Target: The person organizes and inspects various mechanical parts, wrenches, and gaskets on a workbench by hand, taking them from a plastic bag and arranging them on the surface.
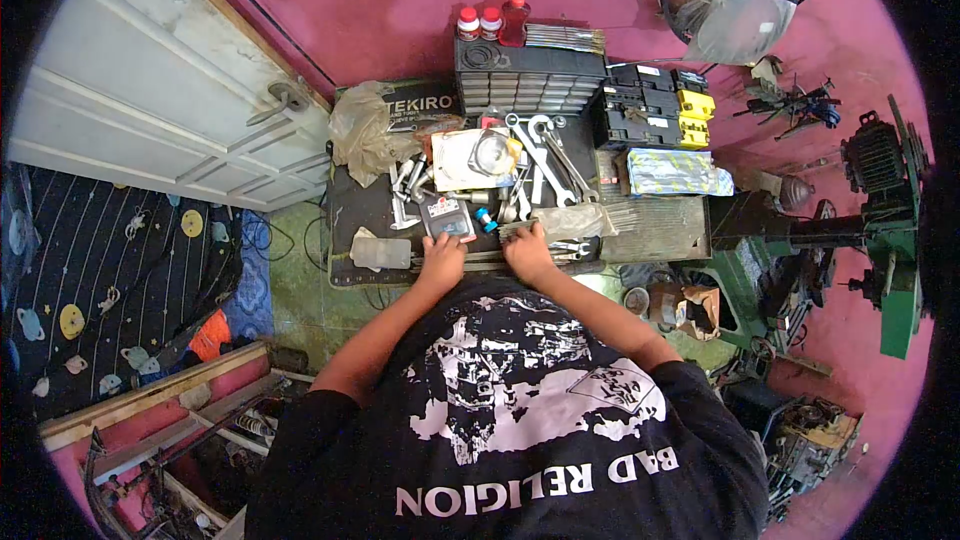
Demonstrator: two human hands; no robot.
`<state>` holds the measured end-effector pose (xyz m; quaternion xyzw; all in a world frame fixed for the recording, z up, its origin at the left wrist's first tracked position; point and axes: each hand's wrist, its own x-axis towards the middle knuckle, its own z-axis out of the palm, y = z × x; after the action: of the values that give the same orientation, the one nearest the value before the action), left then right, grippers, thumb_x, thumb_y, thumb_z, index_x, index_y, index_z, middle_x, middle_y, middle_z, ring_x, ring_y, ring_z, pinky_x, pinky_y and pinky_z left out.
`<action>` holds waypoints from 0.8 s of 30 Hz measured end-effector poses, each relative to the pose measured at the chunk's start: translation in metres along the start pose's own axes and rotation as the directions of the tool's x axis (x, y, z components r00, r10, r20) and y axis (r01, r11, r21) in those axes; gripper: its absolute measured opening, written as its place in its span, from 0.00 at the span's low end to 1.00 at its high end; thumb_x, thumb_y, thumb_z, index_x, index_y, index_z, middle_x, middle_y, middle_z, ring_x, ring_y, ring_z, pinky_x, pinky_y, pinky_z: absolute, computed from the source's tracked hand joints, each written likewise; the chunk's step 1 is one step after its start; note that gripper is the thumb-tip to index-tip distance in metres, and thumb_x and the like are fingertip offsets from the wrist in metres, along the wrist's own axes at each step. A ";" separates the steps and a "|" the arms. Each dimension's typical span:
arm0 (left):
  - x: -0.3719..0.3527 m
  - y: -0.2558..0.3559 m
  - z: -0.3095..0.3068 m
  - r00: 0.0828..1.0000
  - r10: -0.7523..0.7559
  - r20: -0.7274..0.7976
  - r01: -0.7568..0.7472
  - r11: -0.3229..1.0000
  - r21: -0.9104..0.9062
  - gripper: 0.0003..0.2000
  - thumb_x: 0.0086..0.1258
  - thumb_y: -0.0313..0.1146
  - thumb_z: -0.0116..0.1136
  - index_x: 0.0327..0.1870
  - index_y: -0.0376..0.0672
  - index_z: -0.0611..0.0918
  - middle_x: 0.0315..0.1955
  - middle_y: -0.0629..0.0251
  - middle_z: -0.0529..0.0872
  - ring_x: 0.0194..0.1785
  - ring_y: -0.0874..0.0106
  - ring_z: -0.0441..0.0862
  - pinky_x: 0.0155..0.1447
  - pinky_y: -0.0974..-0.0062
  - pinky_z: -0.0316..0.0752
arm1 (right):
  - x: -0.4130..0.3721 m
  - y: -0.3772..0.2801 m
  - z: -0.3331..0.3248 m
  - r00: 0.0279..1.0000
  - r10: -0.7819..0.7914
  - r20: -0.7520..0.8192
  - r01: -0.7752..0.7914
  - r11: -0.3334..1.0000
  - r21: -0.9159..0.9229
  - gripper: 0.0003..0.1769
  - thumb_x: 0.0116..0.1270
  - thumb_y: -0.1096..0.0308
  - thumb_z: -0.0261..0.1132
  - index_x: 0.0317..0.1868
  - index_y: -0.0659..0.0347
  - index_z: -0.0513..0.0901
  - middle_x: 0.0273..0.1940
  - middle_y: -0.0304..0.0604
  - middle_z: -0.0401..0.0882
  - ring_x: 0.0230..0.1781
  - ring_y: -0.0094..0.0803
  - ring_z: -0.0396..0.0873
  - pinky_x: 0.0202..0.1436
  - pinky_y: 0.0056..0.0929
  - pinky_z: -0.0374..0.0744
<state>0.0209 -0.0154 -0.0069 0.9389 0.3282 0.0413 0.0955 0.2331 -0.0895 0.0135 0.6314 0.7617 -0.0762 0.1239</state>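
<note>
My left hand (443, 258) is closed on the near edge of a small clear plastic package (449, 224) with a printed label. My right hand (527, 249) has its fingers closed at the left end of a bundle of thin rods (575, 222) in clear plastic; the fingertips are only partly visible. Between the hands lies a small blue-and-white object (486, 219). Left of my left hand are a caliper-like tool (402, 214) and a translucent box (382, 252). Several wrenches (545, 165) lie beyond my right hand, with a ring-shaped part (493, 153) on a white packet nearby.
A drawer cabinet (530, 90) stands at the table's back, with red-capped bottles (490, 23) on top. Black and yellow cases (655, 105) sit to its right. A green machine (895, 280) stands right. A white door (170, 90) is left, and crumpled plastic (362, 130) lies on the table.
</note>
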 end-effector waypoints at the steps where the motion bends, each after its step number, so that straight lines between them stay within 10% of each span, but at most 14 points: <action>1: 0.000 0.000 0.001 1.000 -0.002 -0.003 0.002 1.000 0.007 0.07 0.62 0.30 0.55 0.35 0.42 0.86 0.41 0.63 0.85 0.52 0.62 0.76 0.53 0.52 0.64 | -0.002 0.000 -0.002 0.999 -0.029 -0.018 0.028 0.999 -0.023 0.11 0.66 0.63 0.58 0.36 0.51 0.88 0.39 0.36 0.87 0.52 0.34 0.78 0.61 0.54 0.65; 12: -0.003 0.000 -0.002 0.999 0.050 -0.013 -0.050 0.999 -0.008 0.06 0.65 0.32 0.55 0.33 0.43 0.84 0.37 0.64 0.86 0.49 0.63 0.77 0.52 0.51 0.64 | -0.003 0.001 -0.002 0.995 -0.096 -0.023 0.096 0.995 -0.038 0.11 0.66 0.63 0.57 0.36 0.52 0.88 0.39 0.37 0.86 0.53 0.33 0.78 0.64 0.56 0.64; 17: -0.004 -0.001 -0.001 0.994 0.040 -0.105 -0.044 0.998 -0.033 0.05 0.62 0.36 0.61 0.30 0.46 0.83 0.35 0.66 0.85 0.47 0.65 0.77 0.49 0.57 0.63 | -0.012 0.005 -0.008 0.953 -0.010 -0.304 0.029 0.998 0.058 0.11 0.68 0.63 0.57 0.39 0.52 0.87 0.39 0.37 0.85 0.53 0.34 0.77 0.64 0.57 0.64; 24: -0.004 0.000 -0.005 0.995 0.045 -0.085 -0.044 0.999 0.007 0.05 0.63 0.33 0.57 0.31 0.45 0.84 0.36 0.65 0.84 0.48 0.64 0.77 0.51 0.54 0.64 | -0.007 0.002 0.007 0.994 -0.013 -0.104 0.013 1.000 -0.008 0.12 0.69 0.63 0.56 0.39 0.54 0.86 0.38 0.38 0.87 0.51 0.35 0.78 0.64 0.57 0.63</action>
<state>0.0171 -0.0170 -0.0017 0.9436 0.3111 0.0825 0.0780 0.2366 -0.0980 0.0087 0.6291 0.7715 -0.0412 0.0856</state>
